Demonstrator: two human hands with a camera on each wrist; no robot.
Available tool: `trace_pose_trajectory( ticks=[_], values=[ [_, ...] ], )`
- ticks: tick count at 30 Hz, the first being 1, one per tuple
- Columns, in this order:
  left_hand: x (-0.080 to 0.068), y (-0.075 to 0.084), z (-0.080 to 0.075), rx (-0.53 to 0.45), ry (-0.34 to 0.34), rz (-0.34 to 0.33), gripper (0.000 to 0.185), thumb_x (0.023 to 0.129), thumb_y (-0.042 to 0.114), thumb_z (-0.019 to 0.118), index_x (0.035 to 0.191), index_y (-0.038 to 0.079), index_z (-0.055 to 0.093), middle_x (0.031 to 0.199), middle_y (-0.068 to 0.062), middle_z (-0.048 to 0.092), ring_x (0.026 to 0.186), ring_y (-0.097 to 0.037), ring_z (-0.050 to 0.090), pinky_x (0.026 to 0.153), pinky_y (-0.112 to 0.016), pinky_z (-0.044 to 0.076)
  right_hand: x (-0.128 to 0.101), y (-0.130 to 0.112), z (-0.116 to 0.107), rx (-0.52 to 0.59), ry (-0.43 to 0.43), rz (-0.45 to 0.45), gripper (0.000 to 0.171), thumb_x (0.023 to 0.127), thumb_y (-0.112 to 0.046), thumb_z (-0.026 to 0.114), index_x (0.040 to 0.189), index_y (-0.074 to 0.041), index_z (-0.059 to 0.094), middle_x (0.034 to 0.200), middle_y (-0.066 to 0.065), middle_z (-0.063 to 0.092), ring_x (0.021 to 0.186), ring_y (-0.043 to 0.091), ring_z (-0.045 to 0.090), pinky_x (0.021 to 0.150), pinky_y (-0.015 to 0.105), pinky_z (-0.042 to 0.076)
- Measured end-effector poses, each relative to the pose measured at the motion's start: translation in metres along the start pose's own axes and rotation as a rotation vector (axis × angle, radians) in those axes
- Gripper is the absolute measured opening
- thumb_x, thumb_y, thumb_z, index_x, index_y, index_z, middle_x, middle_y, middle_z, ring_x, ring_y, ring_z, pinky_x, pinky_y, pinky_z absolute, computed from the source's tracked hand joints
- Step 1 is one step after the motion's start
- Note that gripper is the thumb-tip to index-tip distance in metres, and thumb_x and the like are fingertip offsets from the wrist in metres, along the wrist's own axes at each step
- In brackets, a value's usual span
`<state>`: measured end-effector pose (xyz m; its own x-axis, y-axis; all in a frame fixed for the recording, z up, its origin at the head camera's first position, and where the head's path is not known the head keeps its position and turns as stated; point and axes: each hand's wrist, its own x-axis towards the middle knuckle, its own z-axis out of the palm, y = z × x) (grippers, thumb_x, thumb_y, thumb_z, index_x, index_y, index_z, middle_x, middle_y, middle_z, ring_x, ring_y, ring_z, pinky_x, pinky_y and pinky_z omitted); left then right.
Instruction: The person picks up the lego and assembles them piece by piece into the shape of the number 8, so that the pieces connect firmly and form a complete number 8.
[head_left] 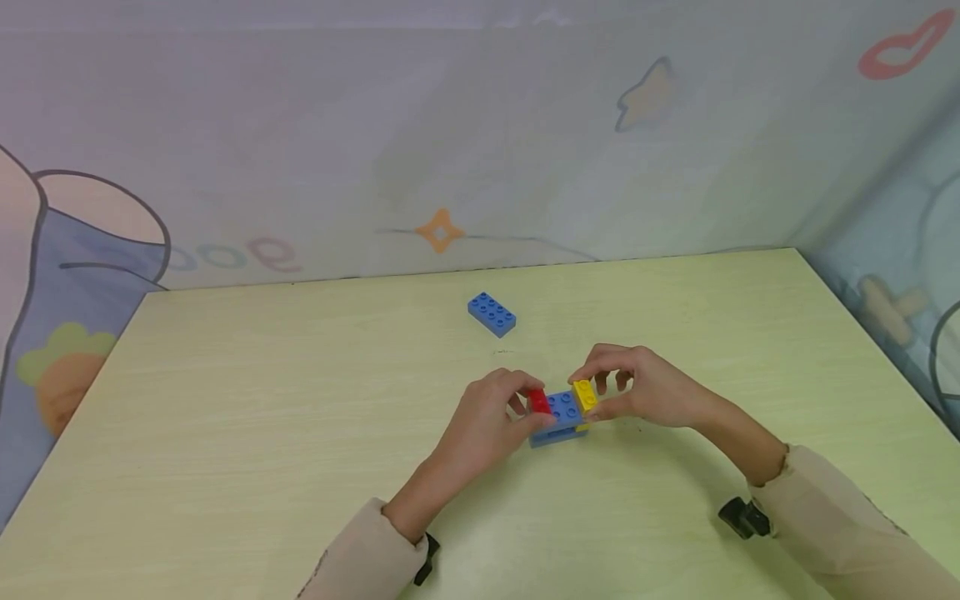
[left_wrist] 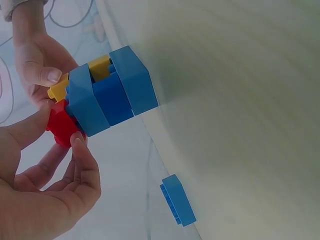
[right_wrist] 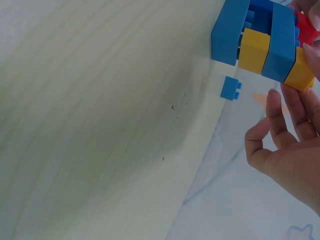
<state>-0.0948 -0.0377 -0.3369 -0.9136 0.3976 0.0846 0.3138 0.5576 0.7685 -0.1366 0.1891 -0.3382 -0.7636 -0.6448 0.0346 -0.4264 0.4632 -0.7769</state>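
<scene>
Our left hand pinches red brick, right hand pinches yellow brick, probably steadying block stack; spare blue brick far.

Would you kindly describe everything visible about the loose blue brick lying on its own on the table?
The loose blue brick is a glossy plastic building block, rectangular and low, with eight round studs in two rows of four on top. It lies flat, studs up, angled diagonally on the pale green table, beyond the block stack that both hands hold. Nothing touches it except the tabletop. The left wrist view shows it side-on, as a thin slab with its studs in profile.
</scene>
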Motion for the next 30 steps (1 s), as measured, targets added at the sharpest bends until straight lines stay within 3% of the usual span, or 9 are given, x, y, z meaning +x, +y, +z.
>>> trace_pose_trajectory(
  ticks=[10, 30],
  values=[
    [-0.0004, 0.0016, 0.0019, 0.011, 0.019, -0.036, 0.029, 0.078, 0.015, 0.073, 0.103, 0.003, 0.065, 0.088, -0.004, 0.058, 0.074, -0.018, 0.053, 0.054, -0.019, 0.042, -0.0001, 0.0003, 0.0009, -0.004, 0.008, 0.003, 0.034, 0.075, -0.012, 0.075, 0.106, -0.004, 0.065, 0.088, -0.004, 0.055, 0.079, 0.022, 0.053, 0.067, 0.033, 0.042],
    [-0.0014, -0.0015, 0.0035, 0.02, 0.023, -0.029, 0.03, 0.077, 0.016, 0.073, 0.103, 0.003, 0.064, 0.09, -0.003, 0.058, 0.075, -0.016, 0.053, 0.056, -0.019, 0.043, -0.0037, -0.0031, 0.0044, -0.018, 0.043, 0.019, 0.035, 0.076, -0.013, 0.074, 0.108, -0.005, 0.065, 0.089, -0.005, 0.055, 0.079, 0.018, 0.051, 0.068, 0.031, 0.042]
  ],
)
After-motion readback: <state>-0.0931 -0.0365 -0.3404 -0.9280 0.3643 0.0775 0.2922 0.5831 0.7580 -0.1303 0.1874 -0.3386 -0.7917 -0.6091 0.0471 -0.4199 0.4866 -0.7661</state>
